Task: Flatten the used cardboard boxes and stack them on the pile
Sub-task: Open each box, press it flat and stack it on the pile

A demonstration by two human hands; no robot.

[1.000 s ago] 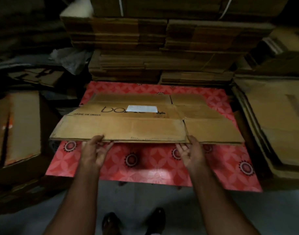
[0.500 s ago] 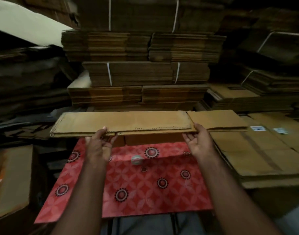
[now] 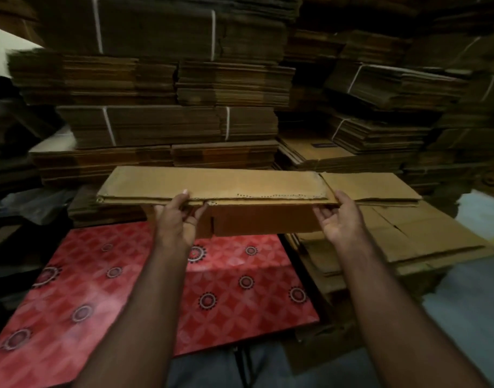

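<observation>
Flattened box (image 3: 240, 186) held level btwn both hands: left hand (image 3: 176, 217), right hand (image 3: 341, 219) grip near edge, over red table (image 3: 100, 289).

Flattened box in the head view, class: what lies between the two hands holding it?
Between the left hand and right hand, the head view shows only the flattened box itself: its near edge and a flap hanging beneath.

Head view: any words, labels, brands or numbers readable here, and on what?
None can be read.
Flattened box, held by left hand and right hand: no print on the side that shows.
Cardboard sheet in the stacks behind: a dark printed patch, too blurred to read.
</observation>
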